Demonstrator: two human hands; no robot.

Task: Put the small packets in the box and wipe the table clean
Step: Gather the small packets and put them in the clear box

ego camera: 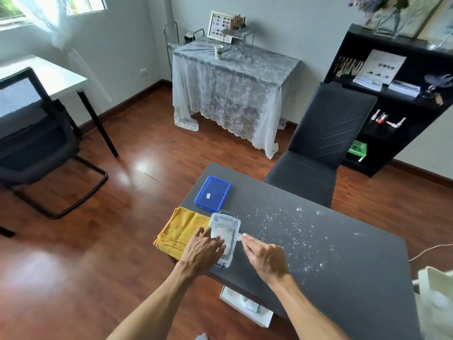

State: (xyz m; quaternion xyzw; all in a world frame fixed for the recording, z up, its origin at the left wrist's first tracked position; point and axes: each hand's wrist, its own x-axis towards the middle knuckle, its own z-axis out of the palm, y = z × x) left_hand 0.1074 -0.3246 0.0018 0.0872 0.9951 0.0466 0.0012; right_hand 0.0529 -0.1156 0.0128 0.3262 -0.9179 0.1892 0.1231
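Note:
A clear plastic box (226, 220) stands open near the left end of the dark grey table (343, 261), with small white packets inside it. My left hand (202, 251) lies over the box's near half, fingers spread into it. My right hand (266, 257) is just right of the box and pinches a small white packet (242, 235) at the box's rim. The box's blue lid (212, 194) lies flat beyond it. A yellow cloth (180, 229) is folded at the table's left edge. White crumbs and powder (291, 228) are scattered over the tabletop.
A dark chair (318, 148) stands at the table's far side. A white bag (434, 300) sits at the right edge. Behind are a lace-covered table (232, 79), a black shelf (392, 94), an office chair (36, 133) and a white desk (44, 74).

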